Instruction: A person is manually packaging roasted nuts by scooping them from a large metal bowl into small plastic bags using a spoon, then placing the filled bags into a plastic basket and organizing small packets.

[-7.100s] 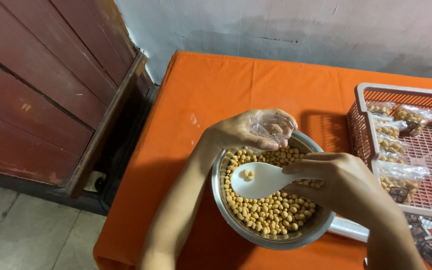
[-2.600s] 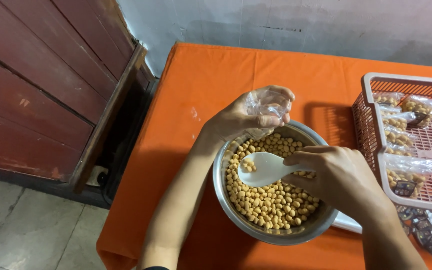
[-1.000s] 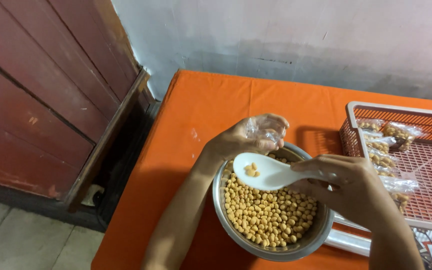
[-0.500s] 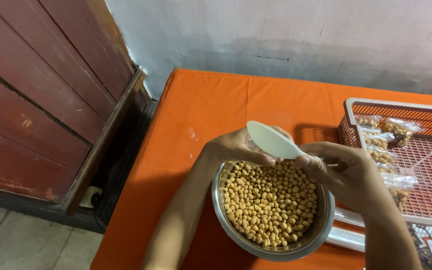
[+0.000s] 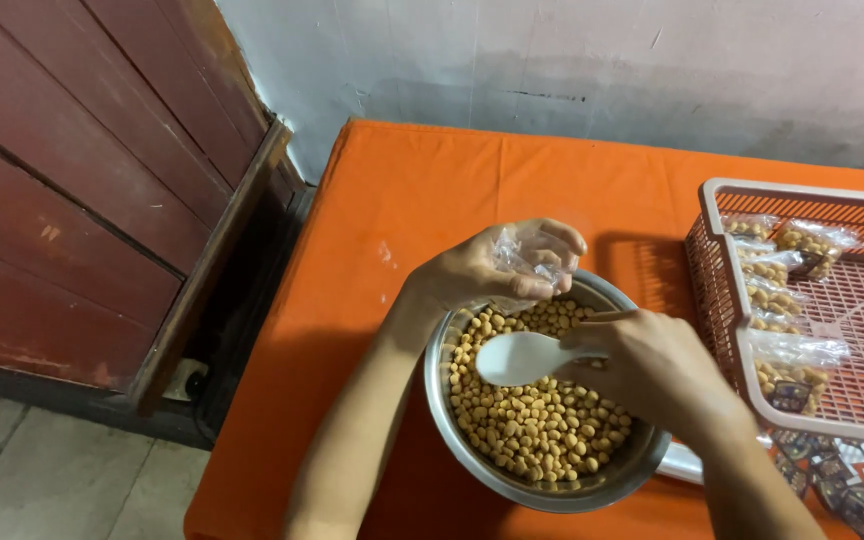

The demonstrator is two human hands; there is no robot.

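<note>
The spoon (image 5: 522, 357) handle is hidden inside the gripping right hand (image 5: 642, 372); its scoop rests on the nuts (image 5: 527, 420) in the bowl (image 5: 452, 440). The left hand (image 5: 482, 268) pinches a clear bag (image 5: 530, 250) at the bowl's far rim.

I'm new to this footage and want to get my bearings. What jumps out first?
A steel bowl heaped with tan nuts sits at the near edge of a bright orange tablecloth. Over it, the right hand holds a white spoon, and the left hand pinches a small clear bag. A pink basket of filled bags stands at right.
</note>
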